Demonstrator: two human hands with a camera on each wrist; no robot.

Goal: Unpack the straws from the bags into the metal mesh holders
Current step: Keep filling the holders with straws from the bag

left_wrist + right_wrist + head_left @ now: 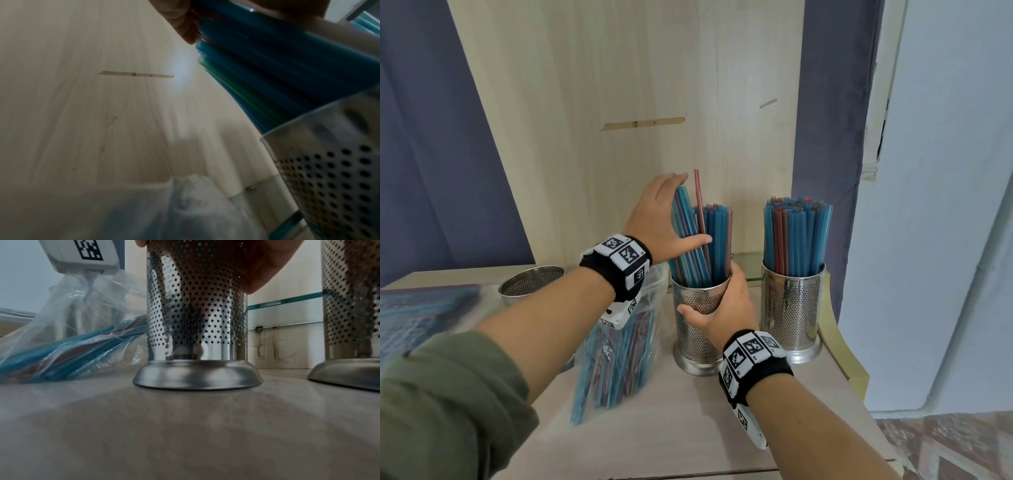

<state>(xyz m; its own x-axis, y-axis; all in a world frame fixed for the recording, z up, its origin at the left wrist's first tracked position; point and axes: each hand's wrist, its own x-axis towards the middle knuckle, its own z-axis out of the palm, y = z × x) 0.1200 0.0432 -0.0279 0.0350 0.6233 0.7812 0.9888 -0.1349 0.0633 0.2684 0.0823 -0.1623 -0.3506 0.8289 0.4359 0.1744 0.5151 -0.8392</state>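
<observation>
Pale wood-grain countertop (664, 428) backed by a light wooden panel (619, 85), with purple curtain (424, 154) on both sides. Left of centre lies a clear plastic bag (619, 353) of blue and reddish straws, flat on the counter and touching the middle holder's left side. Behind the bag is an empty mesh holder (530, 280), and a second packed bag (417, 315) sits at the far left edge. Off to the right, a full holder (792, 308) stands near the counter's curved right edge, with a gap between it and the middle holder (697, 335).

So the left hand (659, 216) is up over the middle holder, fingers and thumb curled round a leaning bundle of straws (688, 240) whose lower ends are already inside the rim. One red straw (700, 205) pokes up above the rest. The right hand (722, 308) wraps the holder's upper wall, thumb across the front, and the holder stands upright on its base.
</observation>
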